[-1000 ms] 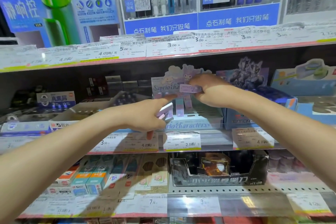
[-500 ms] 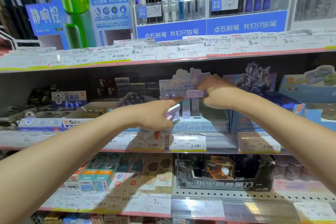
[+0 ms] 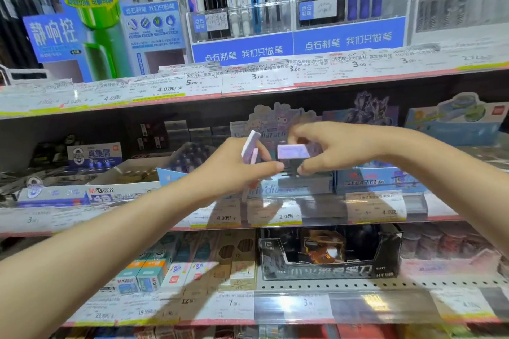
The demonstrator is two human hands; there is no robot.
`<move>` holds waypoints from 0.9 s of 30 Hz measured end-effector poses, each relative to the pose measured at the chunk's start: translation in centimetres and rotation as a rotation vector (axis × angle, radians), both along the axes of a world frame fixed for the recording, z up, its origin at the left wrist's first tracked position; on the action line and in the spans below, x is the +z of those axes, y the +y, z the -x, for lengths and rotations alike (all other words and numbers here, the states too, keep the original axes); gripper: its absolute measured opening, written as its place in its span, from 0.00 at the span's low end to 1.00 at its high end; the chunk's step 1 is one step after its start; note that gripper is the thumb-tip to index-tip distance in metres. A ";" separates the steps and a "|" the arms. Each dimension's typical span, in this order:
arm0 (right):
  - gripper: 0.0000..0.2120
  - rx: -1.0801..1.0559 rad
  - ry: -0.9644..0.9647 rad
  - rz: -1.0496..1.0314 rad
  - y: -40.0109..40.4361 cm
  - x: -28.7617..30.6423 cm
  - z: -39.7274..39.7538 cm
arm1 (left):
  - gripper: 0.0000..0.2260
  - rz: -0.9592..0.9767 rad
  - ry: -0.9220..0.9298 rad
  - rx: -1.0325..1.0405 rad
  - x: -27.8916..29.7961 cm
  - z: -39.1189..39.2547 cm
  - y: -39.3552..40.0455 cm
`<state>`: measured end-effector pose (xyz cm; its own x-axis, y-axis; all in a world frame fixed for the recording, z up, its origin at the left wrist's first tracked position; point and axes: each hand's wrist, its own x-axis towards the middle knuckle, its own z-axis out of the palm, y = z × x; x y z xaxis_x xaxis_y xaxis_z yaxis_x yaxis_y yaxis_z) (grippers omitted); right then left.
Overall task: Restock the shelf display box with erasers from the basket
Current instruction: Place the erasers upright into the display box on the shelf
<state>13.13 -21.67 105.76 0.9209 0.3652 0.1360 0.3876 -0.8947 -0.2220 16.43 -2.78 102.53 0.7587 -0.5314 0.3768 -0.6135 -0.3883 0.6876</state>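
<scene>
Two hands are up in front of me at the middle shelf (image 3: 82, 226). My right hand (image 3: 334, 146) pinches one purple eraser (image 3: 293, 151) between thumb and fingers – the eraser lies flat, with its wide side facing me. My left hand (image 3: 234, 170) is closed around a few more erasers (image 3: 250, 147); they stick up out of my fist, a bit tilted, and I cannot tell how many there are. My left pointer finger reaches out to the right, and its tip is just under the eraser in my right hand.

Right behind and below both hands sits the display box (image 3: 278, 190), with cartoon pictures on its tall back card. The flat eraser hangs above the open box, not in it yet. Just under my hands, along the shelf edge, are price tags (image 3: 286, 216). Far below my right hand stands a black box (image 3: 330, 270) on the lower shelf.
</scene>
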 end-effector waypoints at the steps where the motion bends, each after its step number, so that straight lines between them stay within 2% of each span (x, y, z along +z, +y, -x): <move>1: 0.11 0.018 0.033 0.046 0.2 0.1 0.5 | 0.12 0.022 0.056 -0.016 0.0 0.2 -0.2; 5: 0.15 0.073 0.057 0.114 0.6 0.0 1.5 | 0.13 -0.027 0.162 -0.070 -0.3 0.6 -0.8; 9: 0.12 0.080 0.026 -0.014 -0.3 0.1 1.3 | 0.14 0.028 0.222 -0.113 -0.3 0.3 -1.2; 11: 0.12 0.072 0.029 -0.167 -1.2 0.1 1.1 | 0.13 0.110 0.242 -0.102 -0.4 0.3 -1.4; 15: 0.12 0.101 0.145 -0.743 -2.3 -1.1 0.4 | 0.13 0.256 0.256 -0.068 -1.0 0.1 -1.6; 17: 0.08 0.101 0.109 -0.934 -1.8 -1.9 0.1 | 0.16 0.289 0.279 -0.060 -1.2 0.0 -1.7; 20: 0.08 0.064 -0.010 -0.963 -1.0 -2.7 -0.6 | 0.14 0.267 0.304 -0.059 -1.4 -0.1 -2.0; 22: 0.12 0.056 -0.054 -0.993 -0.7 -2.8 -1.1 | 0.13 0.220 0.287 -0.036 -1.4 -0.4 -1.8; 25: 0.13 0.000 -0.115 -0.998 -1.1 -2.4 -2.1 | 0.11 0.112 0.145 0.035 -1.1 -0.9 -1.0; 27: 0.12 -0.041 -0.177 -0.853 -1.5 -2.1 -2.8 | 0.07 -0.004 0.015 0.089 -1.0 -1.4 -0.3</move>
<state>15.97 -23.14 103.71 0.8706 0.0408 0.4904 0.4510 -0.4649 -0.7619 17.82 -3.04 101.53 0.8085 -0.4628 0.3634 -0.5662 -0.4435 0.6948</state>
